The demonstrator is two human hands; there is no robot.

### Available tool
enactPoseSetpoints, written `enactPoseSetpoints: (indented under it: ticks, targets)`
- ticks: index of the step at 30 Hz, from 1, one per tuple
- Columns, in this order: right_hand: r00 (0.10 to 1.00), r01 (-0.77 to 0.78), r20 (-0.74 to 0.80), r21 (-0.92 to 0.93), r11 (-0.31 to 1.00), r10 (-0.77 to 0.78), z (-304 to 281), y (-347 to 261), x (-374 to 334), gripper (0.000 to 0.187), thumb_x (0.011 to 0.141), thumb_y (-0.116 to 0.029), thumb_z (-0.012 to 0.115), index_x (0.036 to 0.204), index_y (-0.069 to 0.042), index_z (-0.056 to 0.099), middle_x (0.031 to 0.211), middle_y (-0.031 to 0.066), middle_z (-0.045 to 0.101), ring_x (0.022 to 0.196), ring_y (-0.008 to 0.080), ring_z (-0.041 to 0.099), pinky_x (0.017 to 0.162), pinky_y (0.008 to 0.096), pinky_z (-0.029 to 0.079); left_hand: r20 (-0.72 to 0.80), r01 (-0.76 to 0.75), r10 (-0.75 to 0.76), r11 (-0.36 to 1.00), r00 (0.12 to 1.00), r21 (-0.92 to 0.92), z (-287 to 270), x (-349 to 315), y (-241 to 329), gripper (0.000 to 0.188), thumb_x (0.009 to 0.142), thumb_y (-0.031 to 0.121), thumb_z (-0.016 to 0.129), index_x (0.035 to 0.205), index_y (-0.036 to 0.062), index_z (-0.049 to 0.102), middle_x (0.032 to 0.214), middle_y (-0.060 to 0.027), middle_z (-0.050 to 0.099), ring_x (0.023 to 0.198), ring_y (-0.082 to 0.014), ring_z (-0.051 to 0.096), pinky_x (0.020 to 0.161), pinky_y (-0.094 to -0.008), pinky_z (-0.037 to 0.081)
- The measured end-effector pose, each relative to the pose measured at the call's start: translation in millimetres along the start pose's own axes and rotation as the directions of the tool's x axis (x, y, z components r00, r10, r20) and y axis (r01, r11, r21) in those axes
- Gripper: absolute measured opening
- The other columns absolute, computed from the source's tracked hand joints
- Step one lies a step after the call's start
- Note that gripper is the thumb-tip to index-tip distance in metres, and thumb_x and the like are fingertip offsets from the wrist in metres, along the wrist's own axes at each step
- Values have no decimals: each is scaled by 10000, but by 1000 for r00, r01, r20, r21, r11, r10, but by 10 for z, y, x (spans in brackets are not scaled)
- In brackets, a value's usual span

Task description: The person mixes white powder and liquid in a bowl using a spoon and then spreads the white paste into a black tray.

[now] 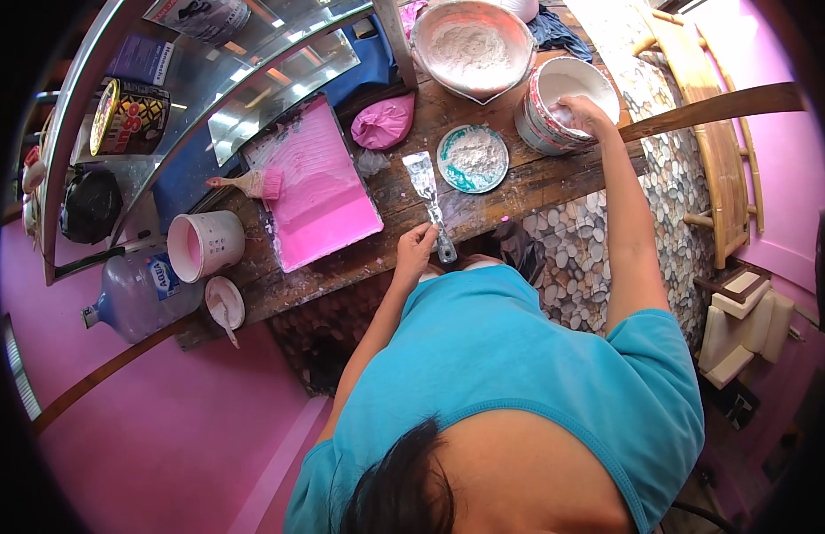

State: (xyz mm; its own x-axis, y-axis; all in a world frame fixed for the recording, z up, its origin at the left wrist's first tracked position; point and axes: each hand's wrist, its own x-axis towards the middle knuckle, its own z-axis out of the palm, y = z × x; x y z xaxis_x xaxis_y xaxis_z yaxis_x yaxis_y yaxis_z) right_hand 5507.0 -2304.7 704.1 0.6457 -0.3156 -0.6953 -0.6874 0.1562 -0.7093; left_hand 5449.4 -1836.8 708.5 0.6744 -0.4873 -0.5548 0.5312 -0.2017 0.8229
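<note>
My left hand (417,249) is at the near edge of the wooden table, its fingers closed on the handle of a putty knife (422,174). White residue smears the knife's blade, which points away from me. My right hand (587,116) reaches into a white bucket (542,135) at the right, fingers curled round something pale that I cannot make out. Between my hands lies a round green lid (450,176) with a heap of white powder (476,155) on it. Behind them stands a wide basin (421,55) holding more of the whitish powder (470,44).
To the left, a paint tray (328,238) holds pink paint, with a pink-stained brush (252,183) across its side. Beside it are a white pail (218,245), a small tub (224,298) and a large water bottle (145,294). A pink bag (383,121) sits near a glass case (185,98).
</note>
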Motion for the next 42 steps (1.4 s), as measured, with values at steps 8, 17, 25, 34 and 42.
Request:
enactPoseSetpoints:
  ticks: [8, 17, 25, 34, 42]
  targets:
    - [998, 51, 49, -10, 999, -51, 12, -302, -221, 291, 881, -140, 446, 984, 109, 557, 930, 165, 624, 759, 184, 622, 637, 291, 553, -55, -28, 25, 999, 998, -46, 15, 35, -213, 281, 907, 232, 531, 806, -20, 603, 668, 66, 447, 631, -29, 358, 553, -222, 304]
    - [996, -40, -88, -370, 928, 8, 107, -78, 32, 226, 853, -153, 481, 930, 31, 587, 929, 156, 611, 764, 205, 622, 643, 307, 550, -7, 0, 1, 1000, 1000, 25, -44, 34, -146, 274, 920, 238, 526, 944, -4, 654, 807, 5, 618, 743, -42, 504, 708, -204, 401]
    - [973, 29, 214, 260, 965, -87, 41, -478, -463, 244, 906, -130, 465, 1034, 72, 512, 955, 161, 605, 794, 213, 619, 699, 295, 555, -40, -20, 18, 999, 999, -48, -31, 23, -174, 268, 910, 215, 532, 816, -22, 614, 689, 67, 490, 652, -24, 395, 577, -212, 336]
    - [900, 8, 426, 192, 981, -91, 735, -659, -927, 326, 916, -124, 438, 1071, 157, 495, 1008, 222, 601, 910, 254, 624, 805, 320, 551, 16, -41, 42, 997, 999, -69, 4, 57, -137, 273, 927, 230, 508, 913, -5, 648, 818, -24, 644, 761, -53, 537, 728, -213, 413]
    - [947, -136, 317, 249, 959, 52, 1410, 384, -249, 352, 918, -97, 382, 1089, 200, 463, 1093, 263, 557, 936, 306, 614, 806, 335, 562, -53, 6, -12, 992, 999, -126, -28, -12, -144, 267, 906, 218, 534, 846, -24, 631, 728, 46, 550, 681, -30, 439, 622, -214, 365]
